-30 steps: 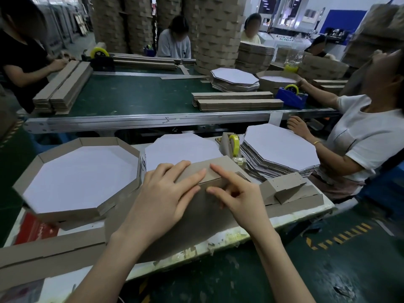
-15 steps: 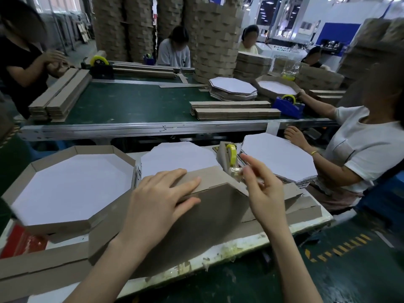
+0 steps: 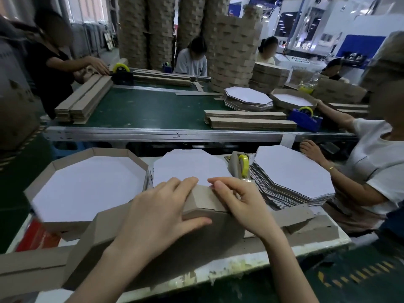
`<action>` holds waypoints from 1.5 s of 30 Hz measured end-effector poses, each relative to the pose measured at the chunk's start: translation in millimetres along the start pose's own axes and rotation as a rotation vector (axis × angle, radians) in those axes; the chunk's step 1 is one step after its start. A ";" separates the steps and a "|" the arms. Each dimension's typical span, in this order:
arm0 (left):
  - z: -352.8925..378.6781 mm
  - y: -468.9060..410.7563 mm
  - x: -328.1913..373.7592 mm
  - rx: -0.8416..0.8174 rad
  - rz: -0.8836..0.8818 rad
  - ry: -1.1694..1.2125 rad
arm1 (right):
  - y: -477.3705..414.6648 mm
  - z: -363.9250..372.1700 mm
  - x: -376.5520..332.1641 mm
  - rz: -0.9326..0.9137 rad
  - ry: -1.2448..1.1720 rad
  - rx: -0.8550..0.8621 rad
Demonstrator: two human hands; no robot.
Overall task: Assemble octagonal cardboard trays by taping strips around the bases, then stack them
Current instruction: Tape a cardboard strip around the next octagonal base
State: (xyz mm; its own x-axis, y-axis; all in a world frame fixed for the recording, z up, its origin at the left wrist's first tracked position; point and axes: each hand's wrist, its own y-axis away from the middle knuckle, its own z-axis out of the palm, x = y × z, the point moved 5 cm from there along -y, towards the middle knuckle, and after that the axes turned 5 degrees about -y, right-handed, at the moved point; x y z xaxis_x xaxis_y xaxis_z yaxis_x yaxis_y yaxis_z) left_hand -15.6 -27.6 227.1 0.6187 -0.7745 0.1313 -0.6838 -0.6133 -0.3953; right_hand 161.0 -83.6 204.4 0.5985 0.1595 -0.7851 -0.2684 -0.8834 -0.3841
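White worktable (image 3: 273, 256), near edge scuffed. On it the unfinished tray (image 3: 196, 243) stood tilted, brown underside toward the wearer, with the strip (image 3: 204, 201) folded along its upper edges. Left hand (image 3: 157, 217) lay over the strip's left panel, fingers nearly straight and a little apart, reaching over the rim; thumb pressed flat on the brown underside just below the fold. Right hand (image 3: 240, 204) sat on the adjoining panel, fingers bent and close together, curled down onto the strip, index tip almost touching the left fingertips; thumb hidden. Just beyond: finished tray (image 3: 87, 189) at left, white inside up; a loose white base (image 3: 190, 169) in the middle; tape dispenser (image 3: 239, 166) with a yellow roll; stack of bases (image 3: 290, 173) at right, a neighbour's hand (image 3: 310, 149) resting beside it. Farther off, green conveyor (image 3: 153, 110) bearing strip bundles (image 3: 249, 122) and a blue dispenser (image 3: 306, 120).
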 end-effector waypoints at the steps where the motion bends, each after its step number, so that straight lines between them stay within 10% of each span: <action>1: -2.5 3.8 -7.4 0.020 -0.004 0.043 | -2.4 -2.9 2.5 0.030 0.001 0.021; 11: 17.5 49.6 -71.5 0.066 -0.144 0.485 | -17.5 12.8 -11.6 0.129 -0.021 -0.235; 33: 2.7 33.4 -37.4 0.054 0.052 0.243 | -6.8 24.3 -13.8 0.128 -0.063 -0.312; 41: 6.1 11.2 -20.5 0.020 0.053 0.271 | -51.7 -25.6 137.1 0.713 -0.384 0.436; 45: 10.6 -3.4 -12.5 0.022 0.055 0.257 | -58.9 -54.5 225.5 0.953 -0.158 0.425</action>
State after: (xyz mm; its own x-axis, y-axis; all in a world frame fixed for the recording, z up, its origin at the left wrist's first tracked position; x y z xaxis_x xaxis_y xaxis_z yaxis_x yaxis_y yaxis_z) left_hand -16.9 -14.3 217.1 0.4602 -0.8222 0.3349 -0.7032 -0.5678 -0.4279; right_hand 352.9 -19.6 76.5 -0.0959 -0.4364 -0.8946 -0.8363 -0.4521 0.3102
